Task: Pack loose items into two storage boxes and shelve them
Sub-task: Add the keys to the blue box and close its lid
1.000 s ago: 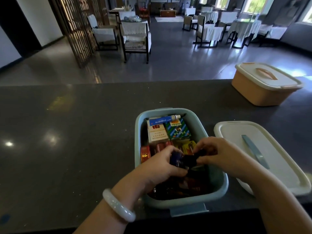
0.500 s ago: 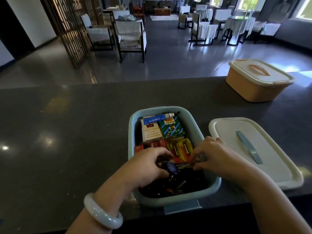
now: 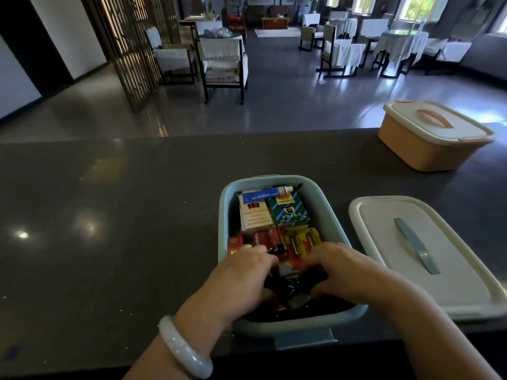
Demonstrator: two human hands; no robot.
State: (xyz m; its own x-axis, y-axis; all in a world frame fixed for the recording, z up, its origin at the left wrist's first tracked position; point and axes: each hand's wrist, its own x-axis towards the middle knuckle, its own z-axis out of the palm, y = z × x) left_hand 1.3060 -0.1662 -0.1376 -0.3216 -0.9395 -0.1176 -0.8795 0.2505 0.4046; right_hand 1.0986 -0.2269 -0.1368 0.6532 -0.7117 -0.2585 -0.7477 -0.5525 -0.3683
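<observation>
A light blue storage box (image 3: 323,198) stands open near the counter's front edge. Its far half holds a white pack (image 3: 255,215), a green striped carton (image 3: 288,209), a blue tube (image 3: 263,195), red packs (image 3: 263,237) and a yellow battery card (image 3: 304,241). Both hands reach into the near half. My left hand (image 3: 241,272) and my right hand (image 3: 348,272) curl their fingers round a dark glossy bundle (image 3: 285,289) low in the box. The fingertips are hidden inside. The box's white lid (image 3: 384,242) with a blue handle lies flat to the right.
An orange storage box (image 3: 419,149) with its white lid shut stands at the counter's far right. The dark counter (image 3: 109,215) stretches to the left. Beyond it is a room with chairs and cloth-covered tables.
Both hands have gone down from above the box into its near half, taking the dark bundle with them. The battery card, covered before, now shows.
</observation>
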